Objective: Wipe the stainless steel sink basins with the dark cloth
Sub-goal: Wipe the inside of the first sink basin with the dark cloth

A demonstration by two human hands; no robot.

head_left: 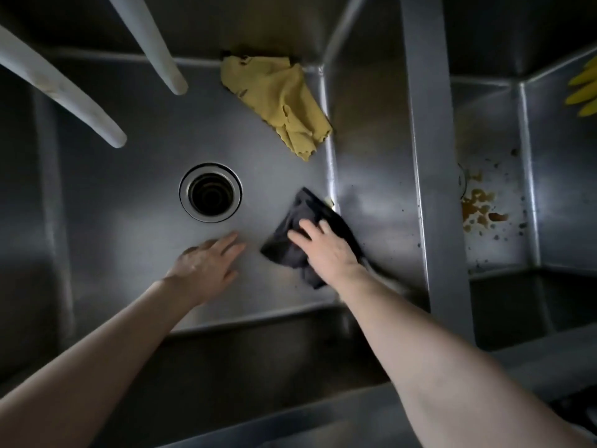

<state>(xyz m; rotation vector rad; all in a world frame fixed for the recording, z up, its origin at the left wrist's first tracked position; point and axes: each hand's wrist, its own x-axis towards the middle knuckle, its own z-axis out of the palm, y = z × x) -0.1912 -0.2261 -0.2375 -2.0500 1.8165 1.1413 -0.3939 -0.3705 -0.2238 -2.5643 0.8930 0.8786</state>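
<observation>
I look down into a deep stainless steel sink basin (pixel 135 240) with a round drain (pixel 210 192) in its floor. The dark cloth (pixel 315 210) lies crumpled on the basin floor by the right wall. My right hand (pixel 326 250) presses flat on the cloth with straight fingers. My left hand (pixel 206 266) rests open on the bare floor just below the drain, left of the cloth. A second basin (pixel 494 247) to the right shows brown stains and specks on its floor.
A yellow cloth (pixel 277 101) lies in the left basin's far right corner. Two white faucet spouts (pixel 64 92) (pixel 155 46) hang over the basin at the upper left. A steel divider (pixel 433 176) separates the basins. Yellow glove fingers (pixel 584 92) show at the far right edge.
</observation>
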